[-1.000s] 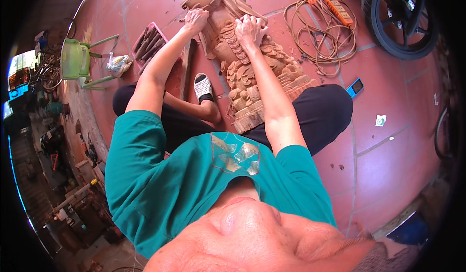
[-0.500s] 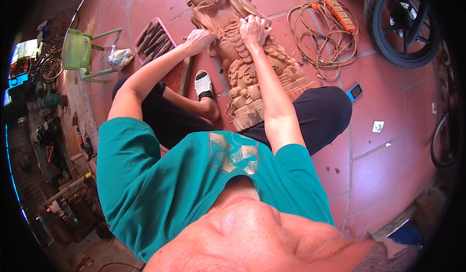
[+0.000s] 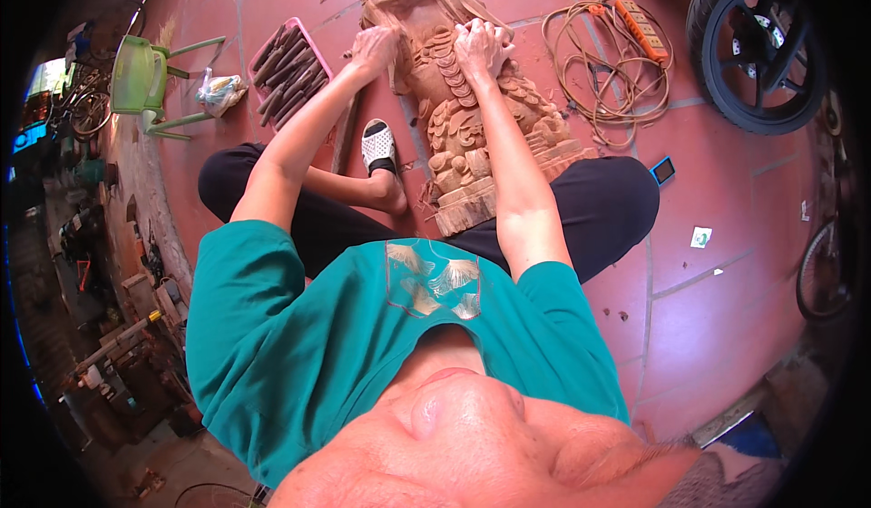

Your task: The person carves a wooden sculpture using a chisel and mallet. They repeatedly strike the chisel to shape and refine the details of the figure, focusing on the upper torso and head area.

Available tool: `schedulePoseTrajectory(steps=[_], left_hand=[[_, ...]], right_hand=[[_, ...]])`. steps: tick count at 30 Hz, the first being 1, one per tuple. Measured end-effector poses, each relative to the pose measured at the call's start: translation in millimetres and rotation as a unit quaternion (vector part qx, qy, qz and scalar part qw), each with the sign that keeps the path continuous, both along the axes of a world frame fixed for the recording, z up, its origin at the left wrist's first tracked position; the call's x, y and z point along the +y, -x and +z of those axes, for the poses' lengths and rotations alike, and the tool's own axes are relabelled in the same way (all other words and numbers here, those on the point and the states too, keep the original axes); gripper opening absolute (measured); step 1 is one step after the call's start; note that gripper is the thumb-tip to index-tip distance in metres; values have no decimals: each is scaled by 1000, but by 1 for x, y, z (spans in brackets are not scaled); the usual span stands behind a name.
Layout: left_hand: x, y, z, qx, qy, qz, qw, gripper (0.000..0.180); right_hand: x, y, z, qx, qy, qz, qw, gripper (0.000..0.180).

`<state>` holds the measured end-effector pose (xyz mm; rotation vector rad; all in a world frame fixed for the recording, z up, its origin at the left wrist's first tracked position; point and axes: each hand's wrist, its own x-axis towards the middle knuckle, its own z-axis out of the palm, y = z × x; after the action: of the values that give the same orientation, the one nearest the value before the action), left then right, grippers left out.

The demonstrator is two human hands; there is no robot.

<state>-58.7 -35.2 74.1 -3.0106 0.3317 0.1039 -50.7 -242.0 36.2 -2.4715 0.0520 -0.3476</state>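
Observation:
A brown wood carving (image 3: 460,113), cut with figures and a row of overlapping discs, lies between my legs, its stepped base towards me. My left hand (image 3: 374,50) is closed at the carving's left edge. A small dark tip shows beside its fingers, but what they grip is hidden. On the carving's right side, my right hand (image 3: 483,50) presses down with bent fingers next to the discs; anything beneath those fingers is out of sight.
Left of the carving stands a pink tray (image 3: 319,52) of dark-handled tools. Beyond it are a plastic bag (image 3: 220,92) and a green chair (image 3: 141,77). A coiled cord (image 3: 581,82) with an orange power strip (image 3: 641,29) and a wheel (image 3: 758,50) lie to the right.
My left hand has shifted farther up along the carving's left edge, away from me. My right hand stays beside the discs, moved only slightly.

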Motion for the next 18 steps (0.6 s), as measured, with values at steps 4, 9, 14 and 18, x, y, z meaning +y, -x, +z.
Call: schedulePoseTrajectory(steps=[4, 9, 14, 18], left_hand=[[-20, 48, -7, 13, 42, -80, 996, 16], [6, 29, -2, -26, 94, -33, 995, 13], [-4, 8, 9, -73, 40, 29, 996, 14], [-22, 56, -17, -60, 59, -35, 996, 13]], right_hand=[[-4, -2, -8, -13, 5, -9, 1000, 29], [0, -2, -8, -27, -9, 3, 1000, 26], [0, -6, -13, -38, 12, -13, 999, 25], [-2, 0, -4, -14, -18, 10, 1000, 26]])
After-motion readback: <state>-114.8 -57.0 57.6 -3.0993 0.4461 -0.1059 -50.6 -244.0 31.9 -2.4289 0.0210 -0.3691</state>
